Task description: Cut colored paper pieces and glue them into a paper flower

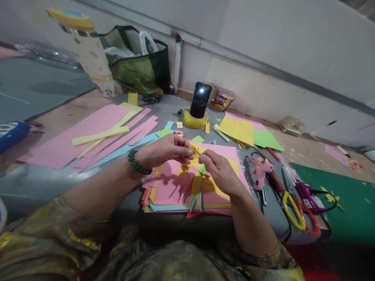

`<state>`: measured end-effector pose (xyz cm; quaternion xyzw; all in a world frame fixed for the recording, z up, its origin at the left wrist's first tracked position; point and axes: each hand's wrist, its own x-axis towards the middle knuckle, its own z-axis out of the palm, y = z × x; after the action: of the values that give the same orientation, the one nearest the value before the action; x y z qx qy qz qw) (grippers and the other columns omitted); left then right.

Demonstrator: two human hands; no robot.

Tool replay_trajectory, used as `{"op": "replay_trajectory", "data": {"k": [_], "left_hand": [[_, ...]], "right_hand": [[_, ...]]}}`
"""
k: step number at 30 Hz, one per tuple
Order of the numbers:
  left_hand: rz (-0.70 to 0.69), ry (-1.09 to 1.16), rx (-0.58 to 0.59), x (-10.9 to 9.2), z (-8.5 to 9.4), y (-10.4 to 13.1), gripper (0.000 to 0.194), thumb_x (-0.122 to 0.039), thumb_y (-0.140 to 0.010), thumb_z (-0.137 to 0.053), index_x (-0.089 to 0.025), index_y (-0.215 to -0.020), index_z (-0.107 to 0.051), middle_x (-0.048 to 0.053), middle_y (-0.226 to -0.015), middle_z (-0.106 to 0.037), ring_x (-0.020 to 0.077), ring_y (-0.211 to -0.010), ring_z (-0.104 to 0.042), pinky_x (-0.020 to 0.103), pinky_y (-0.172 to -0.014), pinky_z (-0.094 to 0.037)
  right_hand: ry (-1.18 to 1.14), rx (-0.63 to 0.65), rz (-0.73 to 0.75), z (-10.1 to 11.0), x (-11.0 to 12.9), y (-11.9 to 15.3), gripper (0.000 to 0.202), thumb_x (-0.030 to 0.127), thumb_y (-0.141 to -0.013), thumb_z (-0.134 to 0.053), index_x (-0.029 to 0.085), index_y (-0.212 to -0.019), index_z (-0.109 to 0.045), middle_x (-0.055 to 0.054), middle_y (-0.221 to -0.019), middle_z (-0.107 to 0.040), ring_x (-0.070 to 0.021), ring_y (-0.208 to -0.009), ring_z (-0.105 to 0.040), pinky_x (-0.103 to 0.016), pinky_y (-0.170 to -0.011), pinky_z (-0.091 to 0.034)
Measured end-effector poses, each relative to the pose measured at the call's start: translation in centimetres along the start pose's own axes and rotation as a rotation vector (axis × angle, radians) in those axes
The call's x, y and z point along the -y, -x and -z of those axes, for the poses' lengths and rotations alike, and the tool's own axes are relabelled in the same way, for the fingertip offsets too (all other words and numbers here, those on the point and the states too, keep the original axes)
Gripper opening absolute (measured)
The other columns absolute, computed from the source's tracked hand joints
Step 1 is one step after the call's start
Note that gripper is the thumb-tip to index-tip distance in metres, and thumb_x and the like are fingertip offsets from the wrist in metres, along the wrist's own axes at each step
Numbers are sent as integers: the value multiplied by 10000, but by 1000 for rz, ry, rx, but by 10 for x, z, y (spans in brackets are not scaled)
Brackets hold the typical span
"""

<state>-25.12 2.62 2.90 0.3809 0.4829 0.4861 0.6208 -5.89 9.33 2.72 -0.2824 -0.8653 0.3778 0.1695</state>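
Just above the paper stack, my left hand (pixel 170 151) is closed in a pinch at the edge of a small yellow paper piece (pixel 193 152). My right hand (pixel 218 169) faces it, thumb and finger pressed on a thin stick-like tool (pixel 197 152) whose kind I cannot make out. Its tip points toward the yellow piece. Below both hands lies a cut-paper figure with yellow strips (pixel 195 187) and a green bit (pixel 202 169), partly hidden by my fingers. It rests on a stack of pink sheets (pixel 164 191) with other colours showing at the edges.
Pink paper (pixel 79 132) and cut strips lie left. A phone (pixel 200 99) stands in a yellow tape roll (pixel 195 119). To the right are a pink glue gun (pixel 259 170), scissors (pixel 293 210) and a purple device (pixel 311 197). A tumbler (pixel 88 54) and green bag (pixel 137 70) stand behind.
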Motion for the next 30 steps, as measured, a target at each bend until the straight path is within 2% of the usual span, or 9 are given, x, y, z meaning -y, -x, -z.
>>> {"op": "replay_trajectory", "data": {"k": [9,17,25,30], "left_hand": [[1,14,4,0,0,-1,278,-245,-609,-901,-145,-668,-648,9,-591,-690,119,-573,-651,244,-628,-573],[-8,-15,14,-1,1,0,264,-263,-657,-877,-149,-716,-646,-13,-629,-675,110,-612,-644,246,-664,-558],[0,-54,40,-2,1,2,298,-322,-699,-863,-153,-742,-621,15,-720,-727,138,-681,-699,246,-666,-556],[45,-63,88,-2,3,1,322,-333,-666,-888,-150,-727,-630,35,-703,-750,141,-655,-707,240,-665,-564]], "right_hand": [[3,1,-17,0,3,1,279,432,-936,-379,234,-753,-452,13,-680,-527,-149,-642,-471,-272,-615,-329],[-2,-9,-29,-2,3,0,295,461,-934,-380,232,-765,-460,13,-694,-522,-151,-659,-478,-279,-631,-339],[-59,40,-3,11,1,1,367,486,-971,-354,215,-769,-499,-5,-748,-558,-148,-722,-504,-281,-666,-384],[-84,99,15,10,-3,0,435,555,-973,-350,214,-750,-503,-1,-725,-550,-141,-688,-492,-275,-643,-385]]}}
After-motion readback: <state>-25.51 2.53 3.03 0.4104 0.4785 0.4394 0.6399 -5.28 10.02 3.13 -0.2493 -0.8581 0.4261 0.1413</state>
